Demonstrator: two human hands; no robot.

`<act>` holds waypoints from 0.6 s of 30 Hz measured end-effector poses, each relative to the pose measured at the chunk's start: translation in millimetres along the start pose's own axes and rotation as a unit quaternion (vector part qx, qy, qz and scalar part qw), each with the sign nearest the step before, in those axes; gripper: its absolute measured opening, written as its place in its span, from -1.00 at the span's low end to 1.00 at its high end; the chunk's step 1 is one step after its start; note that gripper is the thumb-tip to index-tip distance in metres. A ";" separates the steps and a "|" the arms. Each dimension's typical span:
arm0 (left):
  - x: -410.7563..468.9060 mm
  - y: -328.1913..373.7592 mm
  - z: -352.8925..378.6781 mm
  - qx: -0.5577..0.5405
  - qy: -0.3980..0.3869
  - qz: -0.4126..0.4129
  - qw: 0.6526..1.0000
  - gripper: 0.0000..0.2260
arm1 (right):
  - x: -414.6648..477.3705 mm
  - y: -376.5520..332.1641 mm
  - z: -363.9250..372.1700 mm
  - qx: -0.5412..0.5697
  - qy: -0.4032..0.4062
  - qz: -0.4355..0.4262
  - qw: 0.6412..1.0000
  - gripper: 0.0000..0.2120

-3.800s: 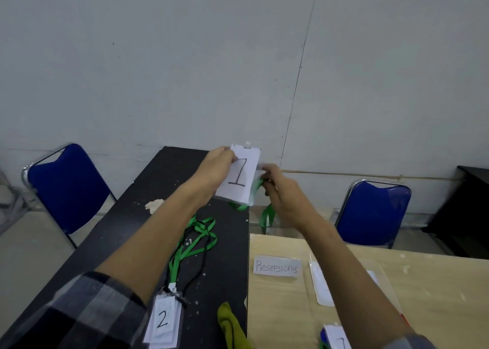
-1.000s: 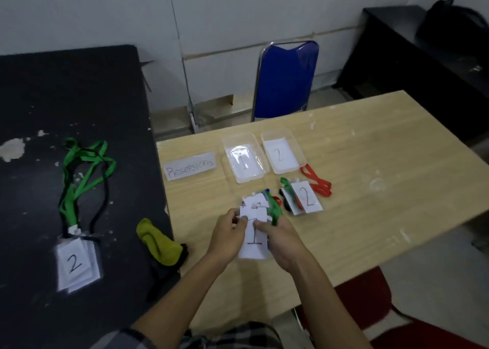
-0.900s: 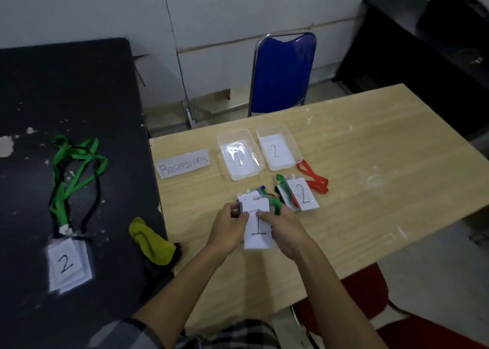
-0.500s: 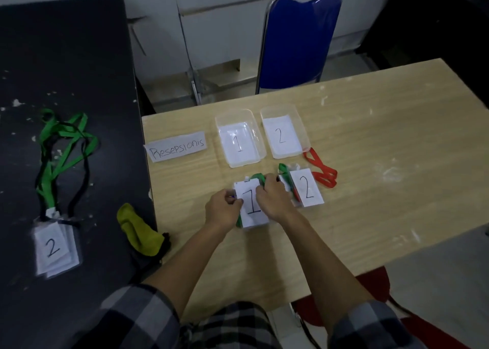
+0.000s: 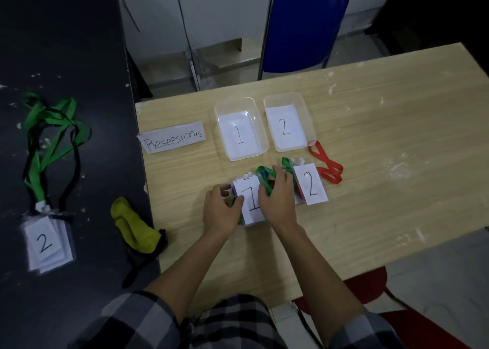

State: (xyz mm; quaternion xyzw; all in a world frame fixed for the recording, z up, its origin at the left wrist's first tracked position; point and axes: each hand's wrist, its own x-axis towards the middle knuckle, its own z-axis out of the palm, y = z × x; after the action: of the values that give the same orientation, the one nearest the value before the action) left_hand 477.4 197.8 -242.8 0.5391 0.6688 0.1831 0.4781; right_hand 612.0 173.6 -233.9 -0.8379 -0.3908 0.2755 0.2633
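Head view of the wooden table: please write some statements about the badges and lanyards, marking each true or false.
The left hand holds the badge marked 1 at its left edge. True.
The badge marked 1 lies inside the tray marked 1. False: it lies on the wooden table, before that tray.
The right hand grips a green lanyard. True.
The red lanyard lies inside the tray marked 1. False: it lies on the wooden table.

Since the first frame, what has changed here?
Both hands brought badge 1 down from mid-air onto the wooden table, before tray 1. The left hand grips its edge; the right hand now bunches its green lanyard. Tray 2, the label and badge 2 stayed put.
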 end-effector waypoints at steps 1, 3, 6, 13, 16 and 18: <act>0.0 -0.1 -1.6 -0.006 0.003 -0.001 1.000 -0.65 | -1.3 -0.5 0.7 -0.013 0.014 -0.004 1.000 -0.40; -0.9 -1.1 -5.8 -0.013 0.011 0.001 1.000 -0.66 | -4.5 -2.4 0.8 -0.063 0.039 -0.013 0.997 -0.36; -2.0 -5.2 -15.4 -0.028 0.024 0.002 0.999 -0.71 | -10.6 -7.4 0.9 -0.124 0.070 -0.026 0.989 -0.37; -11.6 -21.9 -65.0 -0.040 0.029 0.016 0.999 -0.88 | -49.8 -43.3 25.3 -0.043 0.084 -0.089 0.992 -0.68; -20.3 -38.6 -99.3 -0.063 0.035 0.026 0.997 -0.89 | -76.7 -69.1 53.3 -0.050 0.037 -0.146 0.987 -0.75; -28.9 -55.4 -124.7 -0.087 0.041 0.027 0.995 -0.89 | -96.2 -87.6 74.2 -0.052 0.002 -0.183 0.982 -0.78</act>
State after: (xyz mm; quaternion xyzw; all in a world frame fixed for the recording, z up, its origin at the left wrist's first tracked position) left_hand 341.7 186.1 -212.9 0.5054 0.6542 0.2759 0.4904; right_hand 465.6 162.0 -204.4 -0.7655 -0.5507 0.2002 0.2659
